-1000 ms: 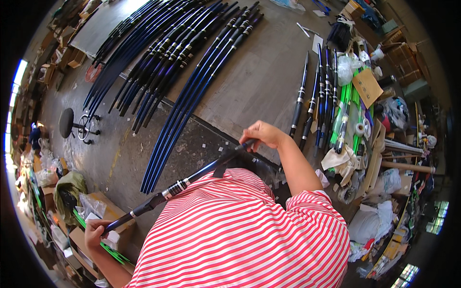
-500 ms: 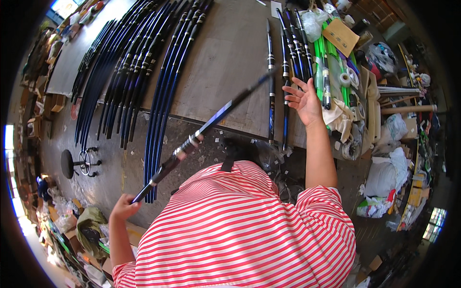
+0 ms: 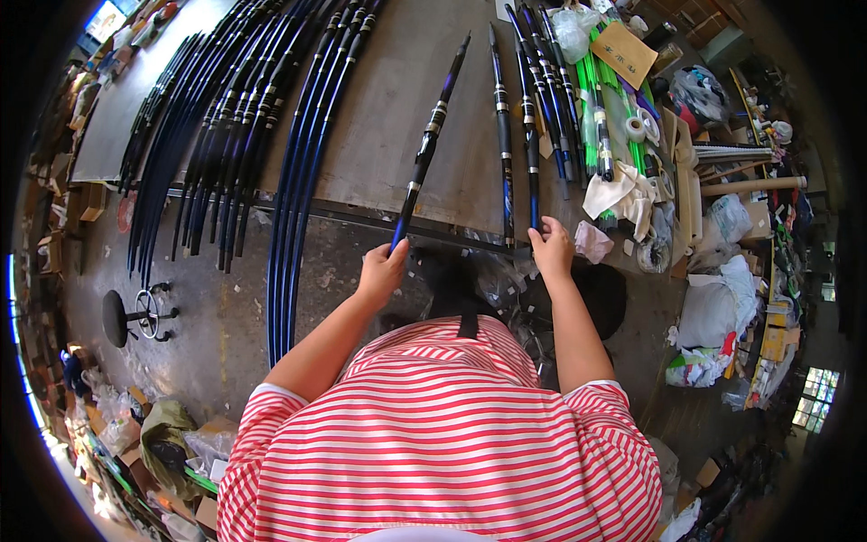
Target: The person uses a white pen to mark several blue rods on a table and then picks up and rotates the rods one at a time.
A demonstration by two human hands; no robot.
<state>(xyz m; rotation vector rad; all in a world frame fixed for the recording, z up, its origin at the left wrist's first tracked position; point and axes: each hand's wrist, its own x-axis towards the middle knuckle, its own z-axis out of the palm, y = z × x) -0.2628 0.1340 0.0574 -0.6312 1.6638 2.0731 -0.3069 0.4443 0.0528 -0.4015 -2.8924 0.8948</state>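
Observation:
My left hand (image 3: 383, 274) grips the blue butt end of a dark fishing rod (image 3: 423, 158). That rod slants up and away over the grey table (image 3: 379, 117), its tip pointing to the far side. At the table's front edge my right hand (image 3: 553, 248) has its thumb and fingers closed around the lower end of a second fishing rod (image 3: 529, 113). Just left of that one lies another rod (image 3: 502, 117), with silver rings, its end near the edge. Several more rods (image 3: 553, 90) lie side by side farther right.
Rows of long dark rods (image 3: 312, 135) cover the table's left part and jut past its edge. On the right are green rods (image 3: 591, 99), a brown paper envelope (image 3: 623, 51), tape rolls (image 3: 636, 129) and a white cloth (image 3: 619, 194). A round stool (image 3: 115, 318) stands on the floor.
The rod in my left hand has swung from a low slant across my body to pointing away over the table. My right hand, open before, came down and closed on a rod's end.

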